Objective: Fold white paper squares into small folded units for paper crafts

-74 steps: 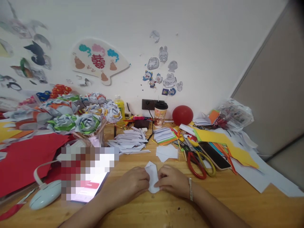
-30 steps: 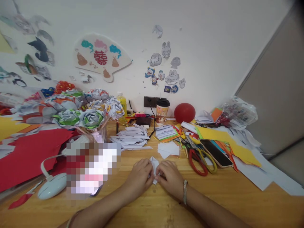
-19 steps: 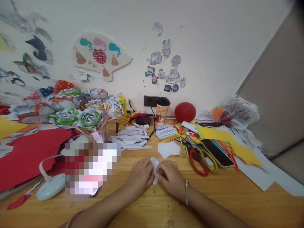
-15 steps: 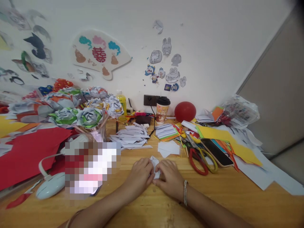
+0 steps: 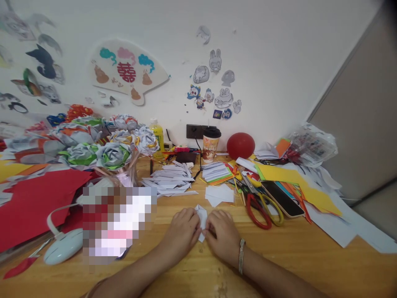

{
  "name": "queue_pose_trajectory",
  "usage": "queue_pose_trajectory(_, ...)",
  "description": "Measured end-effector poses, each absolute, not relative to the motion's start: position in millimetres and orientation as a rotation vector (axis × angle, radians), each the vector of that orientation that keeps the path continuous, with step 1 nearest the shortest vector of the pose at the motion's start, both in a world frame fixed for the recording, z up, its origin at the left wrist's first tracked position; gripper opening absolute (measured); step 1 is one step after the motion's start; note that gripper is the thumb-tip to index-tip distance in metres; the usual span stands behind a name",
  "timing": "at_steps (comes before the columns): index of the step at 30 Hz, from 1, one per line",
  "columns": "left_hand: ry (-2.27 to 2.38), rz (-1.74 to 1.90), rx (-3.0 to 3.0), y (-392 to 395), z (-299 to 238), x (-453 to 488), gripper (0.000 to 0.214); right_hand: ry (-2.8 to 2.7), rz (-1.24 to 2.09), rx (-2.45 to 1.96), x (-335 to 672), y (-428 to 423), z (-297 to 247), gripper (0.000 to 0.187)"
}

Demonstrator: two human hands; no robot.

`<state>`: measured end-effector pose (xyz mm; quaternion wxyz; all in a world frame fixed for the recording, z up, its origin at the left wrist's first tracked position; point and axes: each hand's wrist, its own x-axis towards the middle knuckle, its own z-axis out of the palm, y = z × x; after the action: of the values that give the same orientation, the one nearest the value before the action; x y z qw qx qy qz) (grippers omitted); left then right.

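Note:
Between my hands lies a small folded piece of white paper (image 5: 202, 213), its pointed ends showing above and below my fingers. My left hand (image 5: 185, 228) is closed on its left edge. On the right edge, my right hand (image 5: 221, 231) pinches it with curled fingers and thumb. Just beyond, loose white paper squares (image 5: 219, 194) rest on the wooden table (image 5: 192, 273). A heap of folded white paper strips (image 5: 170, 179) lies farther back, beside a stack of paper slips (image 5: 217, 172) with coloured sheets under it.
Right of my hands are red-and-yellow-handled scissors (image 5: 259, 211) and a dark phone (image 5: 283, 199). A lidded paper cup (image 5: 210, 147) and a red balloon (image 5: 241, 145) stand by the wall. Paper flowers (image 5: 114, 155), red paper (image 5: 40, 203) and a white device (image 5: 63, 247) occupy the left.
My right thumb has shifted slightly up and away from my left, so more of the folded paper's lower point shows. Both hands keep their hold.

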<state>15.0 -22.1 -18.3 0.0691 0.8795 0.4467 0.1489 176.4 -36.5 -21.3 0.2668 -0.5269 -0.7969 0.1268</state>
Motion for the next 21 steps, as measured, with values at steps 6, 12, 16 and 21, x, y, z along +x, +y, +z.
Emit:
queue_pose_trajectory(6,1.368,0.397,2.667,-23.2,-16.8,17.6,0.007,-2.154,0.242,-1.459,174.5,-39.3,-24.9,0.010)
queue_pose_trajectory(12,1.395,0.342,2.697,-23.3,-15.2,19.7,0.011,-2.028,0.351,-1.445,178.5,-35.0,-24.6,0.013)
queue_pose_trajectory(16,1.389,0.319,2.659,-22.7,-13.6,17.1,0.006,-2.056,0.373,-1.429,178.9,-38.6,-21.4,0.025)
queue_pose_trajectory(21,1.337,0.461,2.584,-10.2,-9.5,-4.8,0.006,-2.175,0.370,-1.447,179.9,-38.2,-19.1,0.032)
